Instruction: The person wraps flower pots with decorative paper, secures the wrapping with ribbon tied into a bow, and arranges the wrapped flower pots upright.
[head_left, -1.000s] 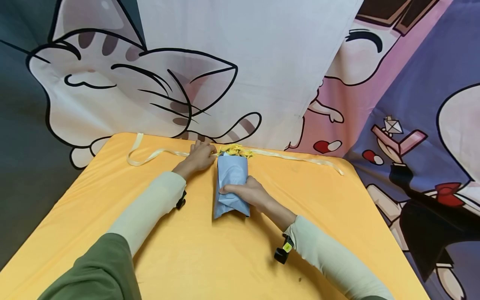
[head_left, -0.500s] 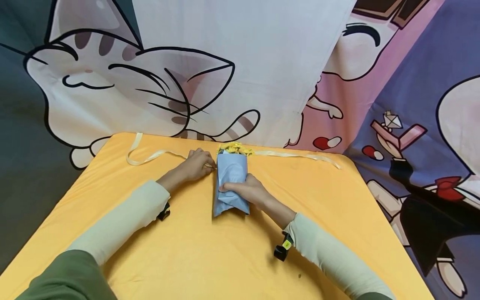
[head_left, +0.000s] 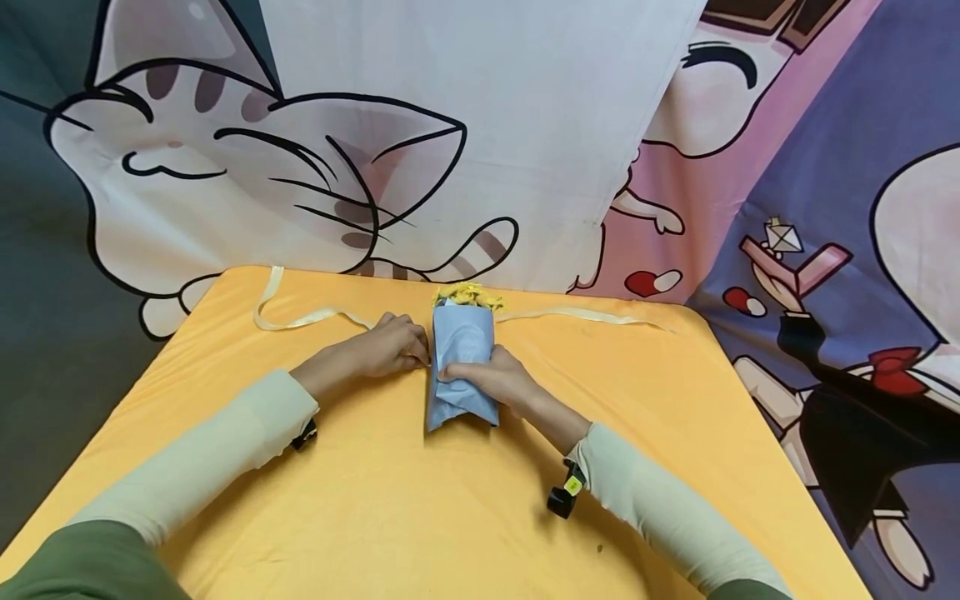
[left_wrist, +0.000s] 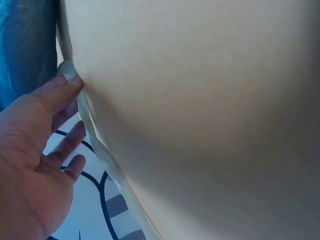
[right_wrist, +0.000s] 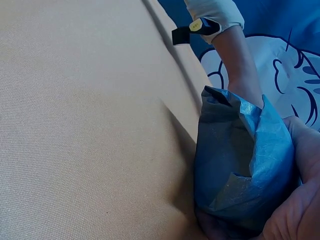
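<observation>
A small bouquet wrapped in blue paper (head_left: 463, 337) lies at mid-table, yellow flowers (head_left: 468, 295) showing at its far end. My right hand (head_left: 491, 379) grips the wrap around its lower half, thumb across the front. In the right wrist view the folded bottom of the blue paper (right_wrist: 240, 160) faces the camera. Close at the bouquet's left side, my left hand (head_left: 390, 346) pinches a cream ribbon (left_wrist: 92, 127) between thumb and fingers. One ribbon tail (head_left: 300, 320) curls away to the left, and another stretch (head_left: 577, 314) runs right from behind the bouquet.
A yellow cloth covers the table (head_left: 420, 508). Behind it hangs a printed cat backdrop (head_left: 247, 183), with a purple cartoon curtain (head_left: 817, 217) on the right. Each wrist wears a small black camera (head_left: 562, 496).
My left hand has drawn back toward me along the bouquet's left side with the ribbon. The ribbon's right end has slid slightly left. My right hand keeps its grip in place.
</observation>
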